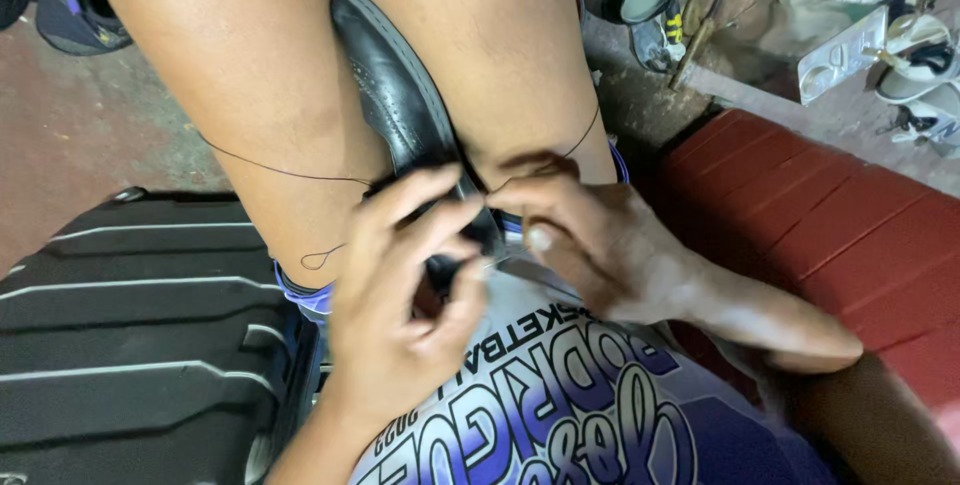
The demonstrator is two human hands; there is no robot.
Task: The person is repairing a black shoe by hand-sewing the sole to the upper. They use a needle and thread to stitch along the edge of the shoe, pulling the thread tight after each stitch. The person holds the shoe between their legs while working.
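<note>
A black leather shoe (385,85) with a stitched sole edge is clamped between my bare knees, heel end toward me. My left hand (400,295) wraps its fingers over the heel end of the shoe. My right hand (590,235) pinches a thin black thread (280,170) right at the shoe's edge. The thread runs out across both thighs, with a small loop on my left thigh. Whether a needle is in my fingers cannot be made out.
A black ribbed hard case (130,325) lies at lower left. A red ribbed surface (840,225) is at right. Several shoes and sandals (880,5) and a hammer-like tool (700,35) lie on the floor at upper right; another shoe (75,5) is at upper left.
</note>
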